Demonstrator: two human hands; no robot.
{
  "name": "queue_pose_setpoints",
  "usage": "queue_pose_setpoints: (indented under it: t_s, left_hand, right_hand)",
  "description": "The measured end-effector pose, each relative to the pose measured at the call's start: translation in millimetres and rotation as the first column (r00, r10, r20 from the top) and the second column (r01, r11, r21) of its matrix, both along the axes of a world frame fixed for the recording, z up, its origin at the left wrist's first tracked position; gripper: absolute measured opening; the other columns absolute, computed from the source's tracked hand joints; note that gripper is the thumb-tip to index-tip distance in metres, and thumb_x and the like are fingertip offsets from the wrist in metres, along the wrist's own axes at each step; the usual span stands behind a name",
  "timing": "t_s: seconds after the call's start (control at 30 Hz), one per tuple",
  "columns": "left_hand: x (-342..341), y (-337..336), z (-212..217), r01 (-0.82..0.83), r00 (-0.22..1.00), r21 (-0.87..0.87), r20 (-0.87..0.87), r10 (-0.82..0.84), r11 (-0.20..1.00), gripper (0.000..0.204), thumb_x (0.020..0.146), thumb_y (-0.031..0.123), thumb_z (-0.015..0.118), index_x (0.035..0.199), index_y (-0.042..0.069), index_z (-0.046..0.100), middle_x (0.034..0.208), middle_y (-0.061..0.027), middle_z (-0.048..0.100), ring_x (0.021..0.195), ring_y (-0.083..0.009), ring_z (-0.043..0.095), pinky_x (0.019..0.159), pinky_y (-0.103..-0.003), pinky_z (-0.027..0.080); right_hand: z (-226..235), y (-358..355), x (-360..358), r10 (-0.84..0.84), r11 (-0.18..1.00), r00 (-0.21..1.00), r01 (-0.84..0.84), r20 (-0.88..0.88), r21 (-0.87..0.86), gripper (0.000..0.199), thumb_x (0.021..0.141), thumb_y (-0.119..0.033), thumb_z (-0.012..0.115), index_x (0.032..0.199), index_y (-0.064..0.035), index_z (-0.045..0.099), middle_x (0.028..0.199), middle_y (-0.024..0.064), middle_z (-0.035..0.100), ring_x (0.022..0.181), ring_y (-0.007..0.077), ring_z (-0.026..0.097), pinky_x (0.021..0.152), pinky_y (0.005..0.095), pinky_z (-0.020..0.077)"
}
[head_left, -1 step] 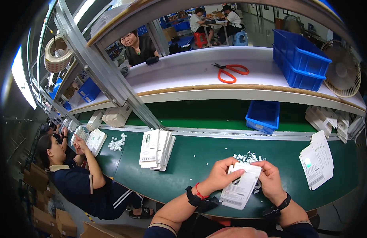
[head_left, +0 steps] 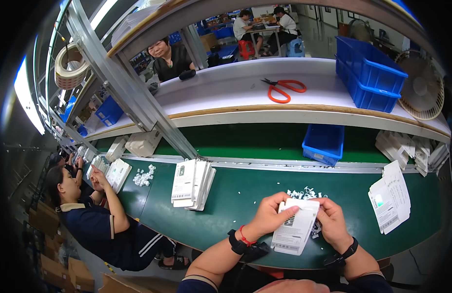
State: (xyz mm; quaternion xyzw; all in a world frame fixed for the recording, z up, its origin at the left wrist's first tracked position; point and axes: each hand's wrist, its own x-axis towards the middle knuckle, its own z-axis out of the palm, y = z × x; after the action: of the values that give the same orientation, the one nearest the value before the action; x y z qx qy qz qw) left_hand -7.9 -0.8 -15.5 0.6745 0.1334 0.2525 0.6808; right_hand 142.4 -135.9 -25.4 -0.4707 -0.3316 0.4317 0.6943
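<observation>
A flat white printed packet (head_left: 296, 229) is held tilted above the green bench's near side. My left hand (head_left: 274, 213) grips its upper left part, thumb lying across the front. At the upper right corner, my right hand (head_left: 332, 220) pinches the edge between thumb and fingers; whether a small part is also in that pinch is hidden. Just beyond the packet lies a heap of small white plastic pieces (head_left: 304, 193), partly covered by it and my hands. To the left stands a stack of similar white packets (head_left: 192, 184), and more packets (head_left: 390, 198) lie fanned out at the right.
A blue bin (head_left: 323, 143) sits at the back of the green bench (head_left: 240, 215). On the shelf above are red-handled scissors (head_left: 283, 90) and stacked blue bins (head_left: 370, 73). A metal post (head_left: 138, 88) rises at the left, near a seated co-worker (head_left: 96, 215) with white pieces (head_left: 144, 176).
The packet has shifted very slightly up and to the left, and its tilt differs a little. Both hands keep their hold with barely any movement.
</observation>
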Motion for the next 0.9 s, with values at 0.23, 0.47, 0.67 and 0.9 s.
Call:
queue_pose_setpoints:
  t_s: [0.23, 0.47, 0.67, 0.9]
  left_hand:
    - [1.9, 0.2, 0.9, -0.277, 0.943, -0.121, 0.157, 0.294, 0.953, 0.013, 0.088, 0.008, 0.063, 0.095, 0.0, 0.056, 0.085, -0.002, 0.063, 0.075, -0.0043, 0.057, 0.065, -0.02, 0.047]
    - [-1.2, 0.4, 10.7, 0.197, 0.948, -0.238, 0.293, -0.124, 0.951, 0.074, 0.089, 0.046, 0.055, 0.14, -0.001, 0.028, 0.125, -0.015, 0.051, 0.112, -0.0193, 0.054, 0.092, -0.034, 0.046]
    - [1.9, -7.7, 18.2, 0.498, 0.867, -0.48, 0.284, -0.409, 0.722, 0.128, 0.054, 0.076, 0.07, 0.144, 0.0, 0.019, 0.139, -0.024, 0.037, 0.128, -0.033, 0.041, 0.105, -0.043, 0.035]
    - [-2.4, -6.0, 7.7, 0.56, 0.828, -0.517, 0.332, -0.451, 0.647, 0.13, 0.043, 0.073, 0.077, 0.139, 0.0, 0.028, 0.133, -0.0215, 0.045, 0.13, -0.0324, 0.038, 0.109, -0.046, 0.029]
  right_hand:
    - [7.5, -5.4, -7.8, 0.395, 0.894, 0.918, -0.394, -0.042, -0.211, 0.025, 0.094, -0.008, 0.052, 0.115, 0.0043, 0.056, 0.107, 0.0095, 0.064, 0.095, 0.0121, 0.06, 0.084, 0.0262, 0.0481]
    - [14.5, -5.5, -8.9, 0.391, 0.91, 0.92, -0.388, -0.009, -0.148, 0.025, 0.093, -0.006, 0.052, 0.115, 0.0043, 0.057, 0.108, 0.0099, 0.064, 0.097, 0.0133, 0.06, 0.086, 0.0272, 0.0473]
    - [14.6, -12.4, -10.0, 0.484, 0.855, 0.873, -0.486, -0.06, -0.181, 0.028, 0.092, -0.008, 0.052, 0.118, 0.0035, 0.055, 0.11, 0.009, 0.062, 0.1, 0.0151, 0.058, 0.091, 0.0302, 0.0448]
    - [10.3, -12.1, -12.2, 0.51, 0.843, 0.859, -0.508, -0.034, -0.176, 0.028, 0.092, -0.011, 0.054, 0.116, 0.0031, 0.057, 0.111, 0.0065, 0.061, 0.101, 0.0143, 0.057, 0.091, 0.0297, 0.0438]
